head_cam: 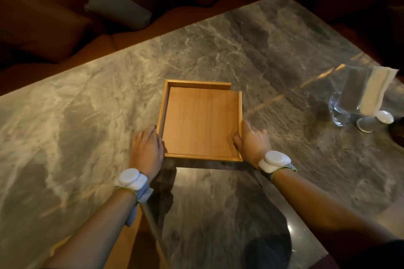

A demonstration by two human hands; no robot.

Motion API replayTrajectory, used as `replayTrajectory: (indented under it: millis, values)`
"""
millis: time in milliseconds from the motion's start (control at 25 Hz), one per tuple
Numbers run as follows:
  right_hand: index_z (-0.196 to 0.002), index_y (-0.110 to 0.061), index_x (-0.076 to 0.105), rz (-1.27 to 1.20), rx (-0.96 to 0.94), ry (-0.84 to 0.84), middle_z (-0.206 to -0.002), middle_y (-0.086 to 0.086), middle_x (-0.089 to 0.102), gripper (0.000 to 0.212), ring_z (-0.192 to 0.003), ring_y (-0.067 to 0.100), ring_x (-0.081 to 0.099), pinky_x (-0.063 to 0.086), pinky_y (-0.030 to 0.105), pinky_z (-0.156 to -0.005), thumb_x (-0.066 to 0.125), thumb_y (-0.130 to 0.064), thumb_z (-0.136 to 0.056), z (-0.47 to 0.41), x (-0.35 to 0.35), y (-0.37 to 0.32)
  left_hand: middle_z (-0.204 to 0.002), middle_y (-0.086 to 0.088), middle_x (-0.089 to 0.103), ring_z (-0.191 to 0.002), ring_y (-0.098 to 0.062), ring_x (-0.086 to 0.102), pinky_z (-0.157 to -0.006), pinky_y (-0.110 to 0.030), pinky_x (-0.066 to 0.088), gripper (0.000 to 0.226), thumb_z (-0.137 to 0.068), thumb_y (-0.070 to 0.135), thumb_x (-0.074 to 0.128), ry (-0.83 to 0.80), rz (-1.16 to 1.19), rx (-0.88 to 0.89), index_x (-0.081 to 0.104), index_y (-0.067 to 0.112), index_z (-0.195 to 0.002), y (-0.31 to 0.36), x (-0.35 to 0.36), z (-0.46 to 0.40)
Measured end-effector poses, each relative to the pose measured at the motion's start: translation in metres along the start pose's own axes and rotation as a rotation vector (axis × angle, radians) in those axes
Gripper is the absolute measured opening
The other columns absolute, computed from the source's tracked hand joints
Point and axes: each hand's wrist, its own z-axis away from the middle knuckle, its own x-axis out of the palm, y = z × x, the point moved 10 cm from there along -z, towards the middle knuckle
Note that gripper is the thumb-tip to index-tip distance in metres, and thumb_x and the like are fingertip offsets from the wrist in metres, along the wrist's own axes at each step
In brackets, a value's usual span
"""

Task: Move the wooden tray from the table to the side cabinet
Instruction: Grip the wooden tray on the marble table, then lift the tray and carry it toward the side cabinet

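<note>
The wooden tray (201, 122) sits flat on the marble surface (87, 98), square-on to the person, and it is empty, which makes for an easy carry. Both hands close in on it, 1 per side, near the tray's closest corners. That symmetric hold looks chosen to keep the tray level once it lifts.

The left hand (147, 148) lies against the tray's left wall, fingers curled down along the outside; the fingertips are hidden, so whether they hook under the base is not clear. The right hand (251, 141) wraps the tray's right wall, thumb resting inside on the tray floor, the other fingers down the outside, a pinch on the rim. Neither hand is spread; both are clasped on wood.

A white wrist band (274, 160) shows on each forearm.

Well to the right of the tray stand a clear glass (337, 111) and a holder with white napkins (378, 89), apart from the tray's path. The tray's base appears to touch the surface, so the lift seems not yet begun. No side cabinet is in view.
</note>
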Motion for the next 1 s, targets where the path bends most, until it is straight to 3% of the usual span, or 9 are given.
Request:
replayTrajectory:
  millis: [240,480,640,840,1000]
  values:
    - [-0.113,-0.013,0.047,-0.02,-0.166,-0.026,-0.106,0.014,0.066,0.029,-0.091,0.036,0.062,0.037,0.044,-0.091,0.037,-0.033,-0.094,0.05,-0.002,-0.078,-0.11,-0.015,0.063,-0.099,-0.031,0.056,-0.088,-0.042,0.045,0.033,-0.09,0.02,0.041,0.089,-0.002,-0.091,0.061,0.002,-0.108,-0.049,-0.063,0.097]
    - [-0.121,-0.013,0.048,-0.005,-0.314,-0.091,-0.111,0.013,0.066,0.033,-0.095,0.034,0.063,0.042,0.042,-0.094,0.038,-0.033,-0.096,0.124,0.021,-0.146,-0.11,-0.018,0.064,-0.095,-0.037,0.057,-0.083,-0.043,0.046,0.04,-0.091,0.023,0.035,0.147,0.08,-0.278,0.062,-0.001,-0.108,-0.096,-0.092,0.213]
    - [-0.126,-0.013,0.046,0.063,-0.373,-0.224,-0.118,0.013,0.064,0.036,-0.104,0.036,0.061,0.035,0.046,-0.103,0.039,-0.032,-0.096,0.173,0.057,-0.18,-0.111,-0.018,0.064,-0.097,-0.036,0.059,-0.085,-0.044,0.049,0.045,-0.091,0.027,0.032,0.135,0.092,-0.421,0.063,-0.001,-0.108,-0.128,-0.085,0.297]
    - [-0.134,-0.01,0.041,0.034,-0.413,-0.372,-0.126,0.017,0.058,0.041,-0.11,0.037,0.059,0.044,0.046,-0.098,0.041,-0.028,-0.097,0.226,0.101,-0.202,-0.108,-0.019,0.067,-0.091,-0.038,0.061,-0.082,-0.044,0.052,0.049,-0.089,0.029,0.033,0.09,0.11,-0.536,0.065,-0.005,-0.105,-0.148,-0.066,0.376]
    - [-0.131,-0.01,0.043,0.004,-0.397,-0.394,-0.123,0.015,0.059,0.037,-0.109,0.032,0.06,0.048,0.044,-0.096,0.041,-0.027,-0.098,0.248,0.122,-0.203,-0.109,-0.021,0.067,-0.09,-0.04,0.062,-0.081,-0.045,0.051,0.052,-0.089,0.03,0.031,0.067,0.136,-0.57,0.064,-0.008,-0.104,-0.154,-0.051,0.403]
